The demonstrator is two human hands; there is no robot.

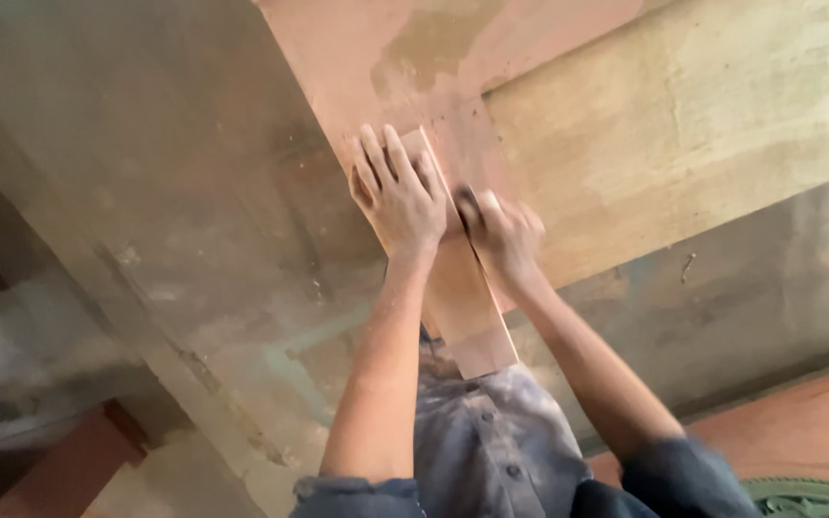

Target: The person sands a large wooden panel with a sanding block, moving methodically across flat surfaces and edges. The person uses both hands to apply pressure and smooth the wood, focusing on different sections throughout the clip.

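reddish-brown flat wooden block (461, 302) sits at the centre of the frame, its long axis running from upper left to lower right, from under your fingers down toward your grey-blue buttoned shirt (491, 441). its upper end is pressed against the reddish-pink plastered wall strip (338, 58) that comes down from the top centre of the frame.

your left hand (397, 197) lies flat on the block's upper end, fingers spread and pointing to the upper left, pressing rather than wrapping round it. your right hand (503, 233) is just beside it, to the right of centre, curled over the block's right edge; it is blurred, so you cannot tell how tightly it clenches. the two hands touch or nearly touch, and both sit on the upper half, leaving the lower half of the block bare.

to the right of the block, the pale tan plastered surface (683, 125) meets the pink strip at a clear edge just above your right hand. to the left, the grey-brown rough wall (165, 192) gives open room. a reddish floor (798, 422) shows at lower right.
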